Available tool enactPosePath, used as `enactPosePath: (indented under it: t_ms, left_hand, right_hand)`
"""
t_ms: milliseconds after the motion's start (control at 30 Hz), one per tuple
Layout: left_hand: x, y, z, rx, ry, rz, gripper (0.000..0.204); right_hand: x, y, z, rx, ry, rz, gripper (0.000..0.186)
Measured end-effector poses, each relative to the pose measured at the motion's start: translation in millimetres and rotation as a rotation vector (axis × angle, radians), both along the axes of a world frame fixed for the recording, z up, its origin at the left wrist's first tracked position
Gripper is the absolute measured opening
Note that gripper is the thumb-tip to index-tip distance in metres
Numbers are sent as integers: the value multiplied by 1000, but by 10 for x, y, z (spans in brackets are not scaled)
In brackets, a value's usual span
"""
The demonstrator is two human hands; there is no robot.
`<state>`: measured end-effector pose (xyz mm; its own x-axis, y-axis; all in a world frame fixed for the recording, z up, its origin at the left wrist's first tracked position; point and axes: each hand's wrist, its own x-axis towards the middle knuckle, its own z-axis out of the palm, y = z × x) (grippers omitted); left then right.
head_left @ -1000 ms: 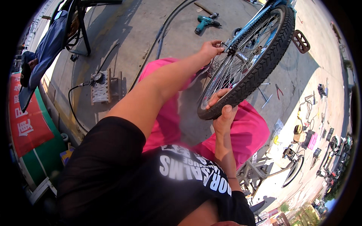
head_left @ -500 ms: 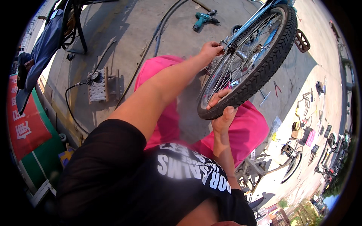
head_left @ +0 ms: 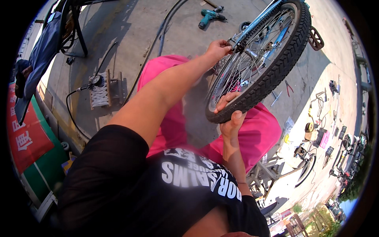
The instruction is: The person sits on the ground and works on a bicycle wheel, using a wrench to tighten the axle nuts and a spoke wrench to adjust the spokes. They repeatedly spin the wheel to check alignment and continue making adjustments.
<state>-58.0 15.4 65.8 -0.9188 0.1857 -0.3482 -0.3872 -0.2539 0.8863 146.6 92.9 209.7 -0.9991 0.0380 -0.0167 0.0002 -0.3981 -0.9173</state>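
Note:
A blue bicycle's wheel with a black knobbly tyre (head_left: 290,49) leans toward me, its spokes and rim on the left side. My right hand (head_left: 231,114) grips the tyre's near end, with the thumb on the tread and the fingers over the rim. My left hand (head_left: 219,50) is closed in a pinch at a small metal fitting (head_left: 237,46) where the blue frame tube (head_left: 256,21) runs beside the wheel. What its fingertips hold is too small to make out. My pink-clad knees lie on either side of the wheel's near end.
A teal power drill (head_left: 211,17) lies on the concrete beyond my left hand. Pliers (head_left: 289,89) lie right of the wheel. A hose (head_left: 160,33) crosses the floor, and a pressure gauge (head_left: 97,81) sits by a small wooden frame at left. Many tools and parts lie scattered at right.
The view has shifted slightly, so most things sit a little higher and further left. Both hands keep their places, the left at the fitting and the right on the tyre.

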Motion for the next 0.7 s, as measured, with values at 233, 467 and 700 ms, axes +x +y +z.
enactPosePath:
  t_ms: [233,467,700]
  left_hand:
    - [-158,-150,-92,377,-176,-180,14]
    - [-204,-127,-85,334,-255,-194,14]
    - [-300,-190,-143,354,-317,-253,14]
  right_hand:
    - [9,26,23,-15,-43,9,62]
    - [17,32,3,-26,-54,10,60]
    - [24,37,12,-43,-49,20,58]
